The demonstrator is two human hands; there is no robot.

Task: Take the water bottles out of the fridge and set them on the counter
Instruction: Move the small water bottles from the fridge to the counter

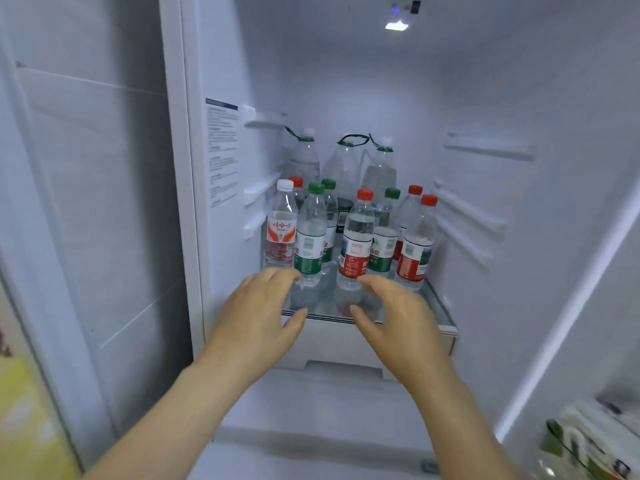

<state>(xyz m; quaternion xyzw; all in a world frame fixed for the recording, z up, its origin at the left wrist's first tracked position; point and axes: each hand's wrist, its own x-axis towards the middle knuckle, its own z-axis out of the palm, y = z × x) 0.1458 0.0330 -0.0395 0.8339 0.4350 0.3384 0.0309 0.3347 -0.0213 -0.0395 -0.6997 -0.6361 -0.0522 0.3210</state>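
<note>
Inside a white fridge (346,81), lit by a lamp (396,26) in the upper middle of the frame, the water bottles (384,237) are standing upright and crowded on a glass shelf (431,297) at the centre. Three large bottles (346,164) with green carry loops are lining the back. Smaller ones with red, green and white caps are filling the front rows.

A person is reaching in with both bare arms from the bottom of the frame. The left hand (258,317) is hovering at the shelf's front edge. Its fingers (284,273) are loosely curved and grasping nothing, just beside the base of the green-capped bottle (310,237). The right hand (398,317) is mirroring it, with released fingers arched beside the foot of the red-capped bottle (356,240). Whether either hand is touching a bottle cannot be told.

A white-capped bottle (282,226) is standing at the row's left end. A printed sticker (221,150) is showing on the left wall, and blurred packages (588,434) are sitting in the door shelf at lower right.
</note>
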